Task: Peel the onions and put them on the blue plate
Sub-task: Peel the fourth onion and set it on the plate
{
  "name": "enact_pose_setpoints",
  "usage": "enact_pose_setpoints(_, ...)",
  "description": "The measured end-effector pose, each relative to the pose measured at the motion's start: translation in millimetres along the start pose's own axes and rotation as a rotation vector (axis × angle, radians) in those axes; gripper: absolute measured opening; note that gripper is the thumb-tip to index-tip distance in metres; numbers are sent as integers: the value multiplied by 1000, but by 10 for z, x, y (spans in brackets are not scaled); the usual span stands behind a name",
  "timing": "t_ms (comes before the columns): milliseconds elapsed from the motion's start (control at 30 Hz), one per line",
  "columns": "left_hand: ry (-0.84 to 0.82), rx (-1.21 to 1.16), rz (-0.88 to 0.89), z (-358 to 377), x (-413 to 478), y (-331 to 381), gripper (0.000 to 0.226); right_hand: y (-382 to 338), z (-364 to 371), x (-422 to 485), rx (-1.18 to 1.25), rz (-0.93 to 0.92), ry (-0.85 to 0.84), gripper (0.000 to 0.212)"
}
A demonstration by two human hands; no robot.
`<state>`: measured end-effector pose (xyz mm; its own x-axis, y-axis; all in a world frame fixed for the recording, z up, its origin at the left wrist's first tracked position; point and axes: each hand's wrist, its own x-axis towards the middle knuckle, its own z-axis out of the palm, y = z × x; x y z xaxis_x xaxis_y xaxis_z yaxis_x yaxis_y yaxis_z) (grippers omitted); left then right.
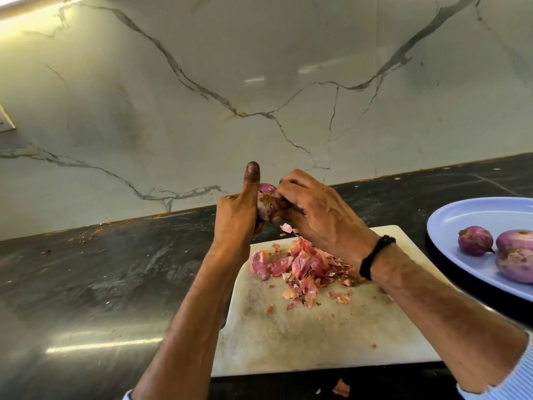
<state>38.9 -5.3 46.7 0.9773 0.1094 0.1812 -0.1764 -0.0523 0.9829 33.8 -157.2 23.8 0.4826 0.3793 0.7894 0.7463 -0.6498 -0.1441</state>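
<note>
An onion is held above the far edge of the board by the left grip, whose fingers are curled round it while the thumb is raised straight. The onion's skin is pinched by the bent fingertips of the right grip. Peels are heaped on the far half of the board. Right of the board, three peeled onions are laid on the plate, which is set on the tabletop.

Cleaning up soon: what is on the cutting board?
A pile of onion skins lies on the board, with loose scraps around it. The right forearm covers the pile's right edge and part of the board.
</note>
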Motion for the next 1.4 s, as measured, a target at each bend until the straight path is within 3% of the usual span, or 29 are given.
enact_pose_setpoints(167,0,-60,-21,-22,9,8,79,-12,3,10,63,25,87,21)
enact_pose_setpoints(400,10,-69,0,-36,21,-20,81,-48,-6,51,172,107,241,31)
enact_pose_setpoints(633,4,9,85,7,-12,-18,71,-42,27,31,134,86,304,12)
enact_pose_setpoints(833,41,127,100,71,-26,-30,79,-38,146,-13,-98,94,240,18)
enact_pose_setpoints(1000,81,-42,38,53,-13,-77,75,-140,223,-11,-137,45,126,22)
enact_pose_setpoints(1133,215,-136,48,-23,49,-57,77,-168,257,-47,-53,64,62,29)
enact_pose_setpoints(1267,229,-148,77,-4,39,-29,74,-90,177,-9,71,196,182,30)
enact_pose_setpoints(1400,175,-118,121,24,1,-43,70,-86,141,62,183,210,340,19)
